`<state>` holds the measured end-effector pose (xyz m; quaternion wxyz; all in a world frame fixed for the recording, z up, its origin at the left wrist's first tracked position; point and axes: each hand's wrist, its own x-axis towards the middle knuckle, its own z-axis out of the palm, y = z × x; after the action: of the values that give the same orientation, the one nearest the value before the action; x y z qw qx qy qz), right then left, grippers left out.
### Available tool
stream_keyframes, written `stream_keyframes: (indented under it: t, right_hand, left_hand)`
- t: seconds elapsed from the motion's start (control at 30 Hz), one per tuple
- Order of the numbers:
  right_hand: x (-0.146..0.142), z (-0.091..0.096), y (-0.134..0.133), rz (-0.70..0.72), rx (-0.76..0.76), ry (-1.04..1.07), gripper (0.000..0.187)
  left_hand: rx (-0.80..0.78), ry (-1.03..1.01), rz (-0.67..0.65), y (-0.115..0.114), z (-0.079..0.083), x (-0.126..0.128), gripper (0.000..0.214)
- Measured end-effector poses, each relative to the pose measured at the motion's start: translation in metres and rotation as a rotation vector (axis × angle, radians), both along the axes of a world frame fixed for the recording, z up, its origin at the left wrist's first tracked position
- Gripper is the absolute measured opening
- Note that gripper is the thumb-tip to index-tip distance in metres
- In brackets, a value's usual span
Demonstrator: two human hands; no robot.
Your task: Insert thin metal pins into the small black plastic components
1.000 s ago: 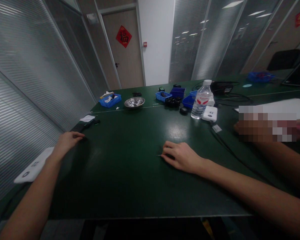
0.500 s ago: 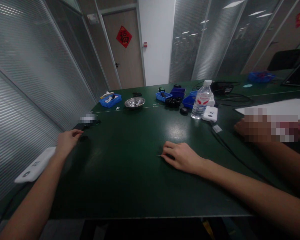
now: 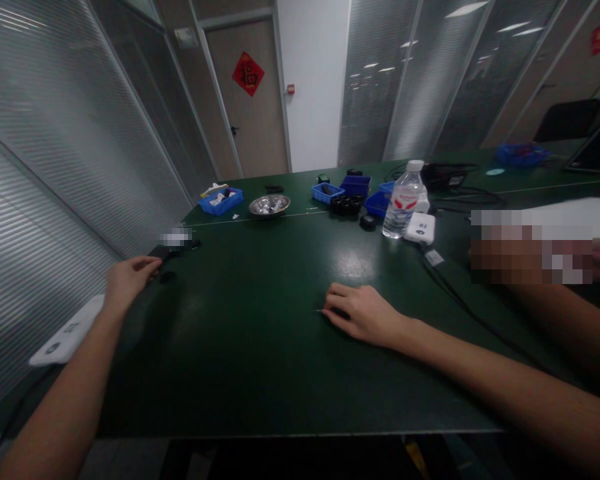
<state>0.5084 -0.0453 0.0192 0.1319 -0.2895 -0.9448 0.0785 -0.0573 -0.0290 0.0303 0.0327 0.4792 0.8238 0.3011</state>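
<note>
Green table (image 3: 260, 360), glass walls (image 3: 55, 147) — left hand (image 3: 127, 279) slack beside black piece (image 3: 167, 276), right hand (image 3: 366, 315) curled, grip unclear

A small black piece (image 3: 168, 276) lies flat on the green table (image 3: 260, 347), just beside my left hand (image 3: 126, 280) and apart from its fingertips. A flat black slab (image 3: 158, 252) lies just beyond, at the table's left edge, and my fingertips seem to touch its near end. A dark thing (image 3: 341, 313), too dim to make out, sits under the curled fingers of my right hand (image 3: 367, 315). A thin pale sliver (image 3: 319, 311) pokes out leftward beside it.
</note>
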Motion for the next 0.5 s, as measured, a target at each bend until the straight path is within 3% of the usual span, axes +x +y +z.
stream_keyframes:
  t: [0.2,0.5]
  right_hand:
    - [-0.001,0.001,0.0,-0.002,0.011,0.005,0.025]
    - [0.0,0.0,0.0,0.004,-0.002,0.006,0.024]
  left_hand:
    - [-0.015,-0.044,0.008,-0.002,0.0,-0.003,0.04]
    - [-0.111,0.06,0.033,0.0,0.0,-0.011,0.043]
